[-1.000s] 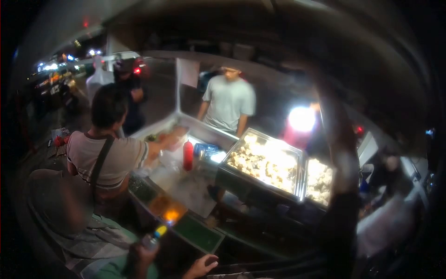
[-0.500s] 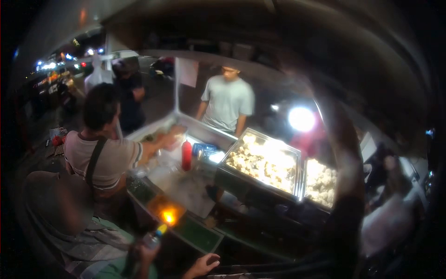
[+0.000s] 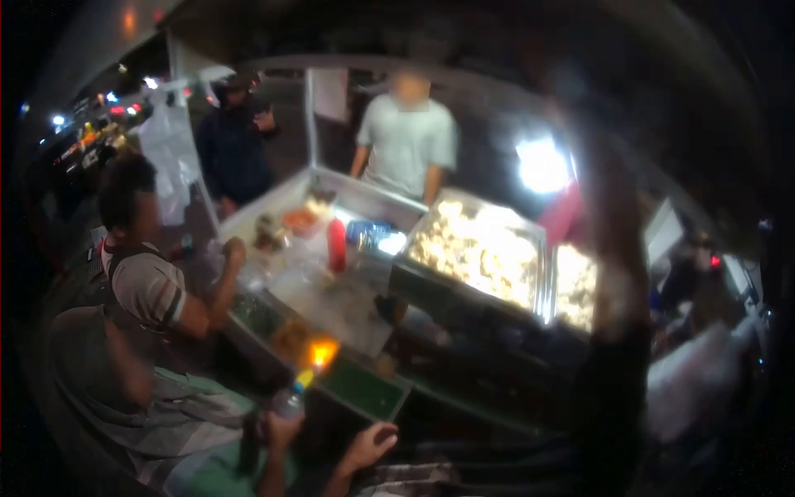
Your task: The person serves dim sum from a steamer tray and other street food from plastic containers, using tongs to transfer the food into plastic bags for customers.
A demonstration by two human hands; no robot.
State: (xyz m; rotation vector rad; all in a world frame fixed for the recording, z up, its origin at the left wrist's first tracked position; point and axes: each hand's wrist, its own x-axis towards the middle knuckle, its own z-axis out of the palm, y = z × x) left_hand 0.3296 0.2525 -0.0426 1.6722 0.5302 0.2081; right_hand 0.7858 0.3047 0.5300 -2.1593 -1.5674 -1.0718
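Grey cloth is draping a person (image 3: 170,414) at the lower left, while a co-worker (image 3: 145,282) in a striped shirt is holding one bent arm over the surface (image 3: 327,308). White plastic bags (image 3: 161,157) are hanging behind, beside a dark-clothed person (image 3: 236,149). Nearer the middle, a hand (image 3: 283,429) is holding a yellow-tipped bottle (image 3: 288,404), its fingers wrapping the lower part; a flame (image 3: 321,354) is glowing just beyond the tip, near a green panel (image 3: 368,391). Farther up, a red squeeze bottle (image 3: 336,246) is standing upright. Right of the yellow-tipped bottle, a second hand (image 3: 368,447) is showing loosely bent fingers; the view is not revealing whether they are gripping anything, nor whether either hand is the wearer's own. Beyond, a light-shirted person (image 3: 410,141) is facing the stall. Pale food pieces (image 3: 476,248) are filling a clear-sided case (image 3: 468,291), and a bright lamp (image 3: 544,166) is glaring behind its right end
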